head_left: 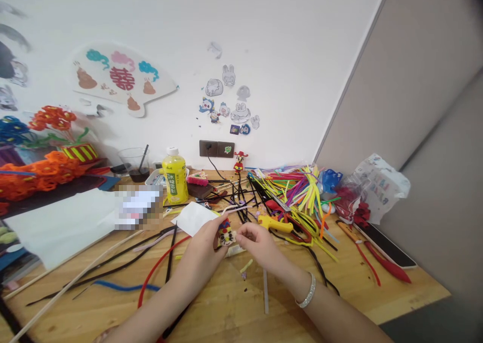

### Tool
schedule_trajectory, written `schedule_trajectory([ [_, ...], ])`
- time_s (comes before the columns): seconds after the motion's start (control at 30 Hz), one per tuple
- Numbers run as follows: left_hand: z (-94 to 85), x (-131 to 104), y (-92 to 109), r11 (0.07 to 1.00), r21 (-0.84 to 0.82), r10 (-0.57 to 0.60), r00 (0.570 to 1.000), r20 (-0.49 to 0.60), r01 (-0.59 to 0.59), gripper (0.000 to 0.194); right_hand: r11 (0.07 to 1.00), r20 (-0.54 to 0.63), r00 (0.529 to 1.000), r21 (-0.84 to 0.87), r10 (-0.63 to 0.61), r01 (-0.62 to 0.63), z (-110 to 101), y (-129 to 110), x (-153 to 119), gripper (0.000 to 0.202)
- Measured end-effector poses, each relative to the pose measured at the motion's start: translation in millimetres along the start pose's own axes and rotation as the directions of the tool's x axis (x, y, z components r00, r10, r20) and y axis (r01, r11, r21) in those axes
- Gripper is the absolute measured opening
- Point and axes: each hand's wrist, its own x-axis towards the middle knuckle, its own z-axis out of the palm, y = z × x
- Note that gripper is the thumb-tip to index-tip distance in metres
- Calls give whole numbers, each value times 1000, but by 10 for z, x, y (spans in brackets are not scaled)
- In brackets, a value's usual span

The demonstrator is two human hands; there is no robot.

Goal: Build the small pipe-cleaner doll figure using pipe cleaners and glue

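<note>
Figure, small, with a cream face and a red-and-blue top, is held above the middle of the table. Left hand: thumb and fingers grip the figure's left side. Right hand: thumb and forefinger brought together at its right edge; whether a small part is pinched there cannot be told. Step in hand, as judged: fitting or adjusting a detail at the side of the face. Next move appears to call for a steady left grip and light, exact right fingertip pressure. Just beyond the hands: white paper at left, yellow glue gun at right. Toward the table's back edge: yellow bottle, red figurine, coloured craft stems. Along the right edge, near the front right corner: red-handled tool.
</note>
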Motion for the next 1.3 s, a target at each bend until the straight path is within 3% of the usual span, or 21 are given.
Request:
schedule_trajectory([
  [0.33,-30,6,39,1000,-11,-19,1000,-3,19,53,1000,-16,1000,-12,-20,20,14,72,11,23],
  [0.7,-15,-14,7,1000,-5,25,1000,6,-25,54,992,-41,999,-127,-26,20,-19,-68,-4,18],
  [0.97,-20,-22,6,999,16,41,999,24,-41,54,1000,-73,997,22,18,-16,6,104,27,9],
  [1.3,12,-18,-11,999,8,37,999,23,-37,55,995,-76,996,93,45,-38,15,78,20,9],
])
